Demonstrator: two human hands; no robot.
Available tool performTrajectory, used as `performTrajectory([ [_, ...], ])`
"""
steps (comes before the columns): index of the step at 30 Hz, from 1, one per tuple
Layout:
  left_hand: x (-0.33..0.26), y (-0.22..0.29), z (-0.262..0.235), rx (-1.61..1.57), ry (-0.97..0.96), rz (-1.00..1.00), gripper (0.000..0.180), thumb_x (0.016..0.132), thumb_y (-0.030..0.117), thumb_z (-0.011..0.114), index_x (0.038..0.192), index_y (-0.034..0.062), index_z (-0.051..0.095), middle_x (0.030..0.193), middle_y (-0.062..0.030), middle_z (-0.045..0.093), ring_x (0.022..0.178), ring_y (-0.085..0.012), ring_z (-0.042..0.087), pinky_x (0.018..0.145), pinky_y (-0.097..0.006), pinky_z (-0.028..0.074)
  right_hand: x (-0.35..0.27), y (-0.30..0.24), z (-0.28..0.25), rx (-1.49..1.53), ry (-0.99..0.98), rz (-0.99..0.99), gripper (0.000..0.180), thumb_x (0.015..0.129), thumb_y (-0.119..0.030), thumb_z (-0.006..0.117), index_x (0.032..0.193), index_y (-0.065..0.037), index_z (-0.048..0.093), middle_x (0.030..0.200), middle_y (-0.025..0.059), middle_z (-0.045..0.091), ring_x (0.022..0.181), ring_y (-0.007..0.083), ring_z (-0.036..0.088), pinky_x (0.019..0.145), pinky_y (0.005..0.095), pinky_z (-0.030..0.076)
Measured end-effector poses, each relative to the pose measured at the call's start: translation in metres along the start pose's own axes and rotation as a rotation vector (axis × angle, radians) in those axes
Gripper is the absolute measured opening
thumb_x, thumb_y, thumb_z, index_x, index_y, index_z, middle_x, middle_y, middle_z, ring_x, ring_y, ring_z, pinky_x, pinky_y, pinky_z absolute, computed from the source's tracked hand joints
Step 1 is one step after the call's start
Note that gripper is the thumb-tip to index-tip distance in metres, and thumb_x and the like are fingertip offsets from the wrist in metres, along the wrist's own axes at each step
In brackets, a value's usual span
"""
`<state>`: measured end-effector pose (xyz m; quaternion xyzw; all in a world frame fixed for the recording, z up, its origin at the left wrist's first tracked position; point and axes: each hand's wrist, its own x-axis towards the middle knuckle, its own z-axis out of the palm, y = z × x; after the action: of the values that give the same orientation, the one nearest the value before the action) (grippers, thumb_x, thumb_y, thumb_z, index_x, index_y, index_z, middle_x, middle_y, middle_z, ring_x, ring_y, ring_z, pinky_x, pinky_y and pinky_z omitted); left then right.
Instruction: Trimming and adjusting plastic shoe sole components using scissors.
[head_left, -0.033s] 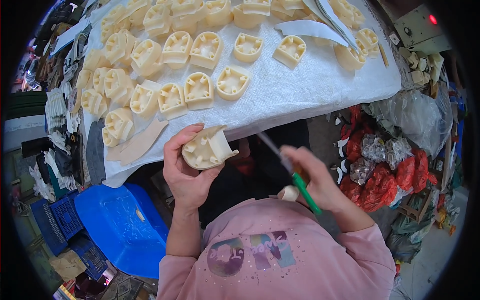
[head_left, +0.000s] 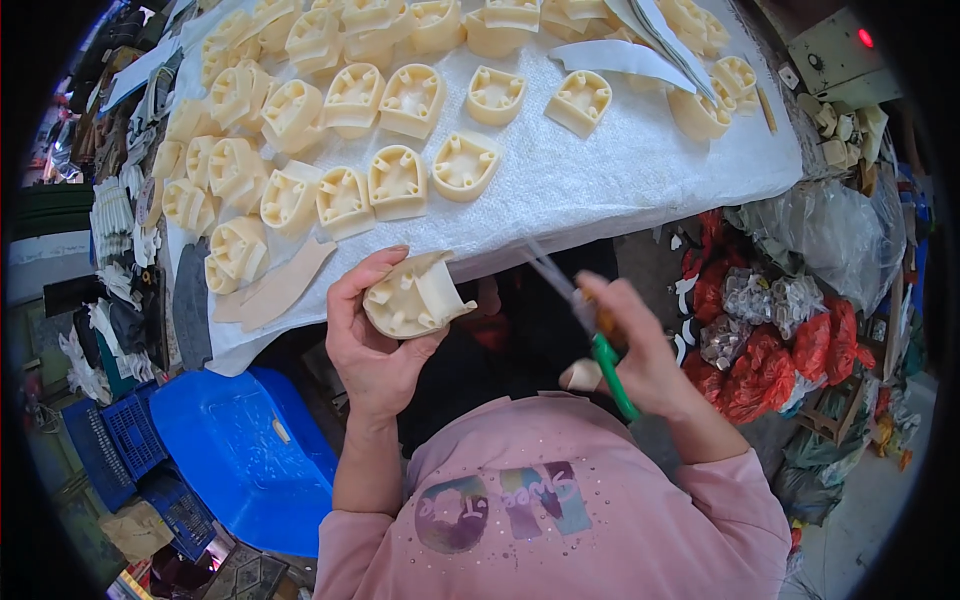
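My left hand [head_left: 375,340] is closed around a cream plastic shoe heel [head_left: 408,298]. Its hollow side with small round posts faces up, and a thin flap sticks out along its right edge. Apart from the heel, to its right, my right hand [head_left: 635,345] grips a green-handled tool [head_left: 612,375] with a long thin metal blade pointing up and left. Motion smears the blade, so its exact kind is unclear. A pale covering [head_left: 582,376] shows at my right thumb. Many similar heels [head_left: 398,182] stand on the white-covered table [head_left: 590,185] ahead.
Beige curved strips [head_left: 280,287] lie at the table's near left corner, and white curved sheets [head_left: 630,62] at the back. A blue plastic basin [head_left: 235,450] is at my left. Red plastic bags [head_left: 755,375] and a clear plastic sheet [head_left: 835,240] crowd the right.
My right hand has shifted slightly, and the tool's blade tip has moved a little up and right. My left hand and its heel look unmoved.
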<state>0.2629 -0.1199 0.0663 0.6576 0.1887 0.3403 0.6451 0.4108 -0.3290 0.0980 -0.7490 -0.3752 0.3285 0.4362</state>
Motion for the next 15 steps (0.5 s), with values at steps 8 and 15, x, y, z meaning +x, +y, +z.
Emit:
performTrajectory([
  [8, 0.012, -0.002, 0.018, -0.137, -0.010, -0.160, 0.064, 0.064, 0.002, 0.080, 0.117, 0.0044, 0.045, 0.121, -0.0164, 0.051, 0.113, -0.0228, 0.051, 0.096, -0.035, 0.044, 0.008, 0.022, -0.036, 0.745, 0.147, 0.077, 0.073, 0.071, -0.003, 0.054, 0.141, 0.001, 0.033, 0.113, 0.0078, 0.046, 0.103, 0.0168, 0.046, 0.095, 0.0253, 0.033],
  [15, 0.039, -0.013, 0.054, 0.890, -0.154, 0.346, 0.062, 0.052, 0.005, 0.081, 0.109, 0.0077, 0.057, 0.103, -0.0113, 0.050, 0.096, -0.0306, 0.049, 0.086, -0.040, 0.039, 0.057, -0.012, -0.018, 1.019, 0.308, -0.229, 0.061, 0.086, -0.007, 0.051, 0.142, 0.000, 0.027, 0.107, 0.0091, 0.051, 0.091, 0.0134, 0.051, 0.082, 0.0266, 0.043],
])
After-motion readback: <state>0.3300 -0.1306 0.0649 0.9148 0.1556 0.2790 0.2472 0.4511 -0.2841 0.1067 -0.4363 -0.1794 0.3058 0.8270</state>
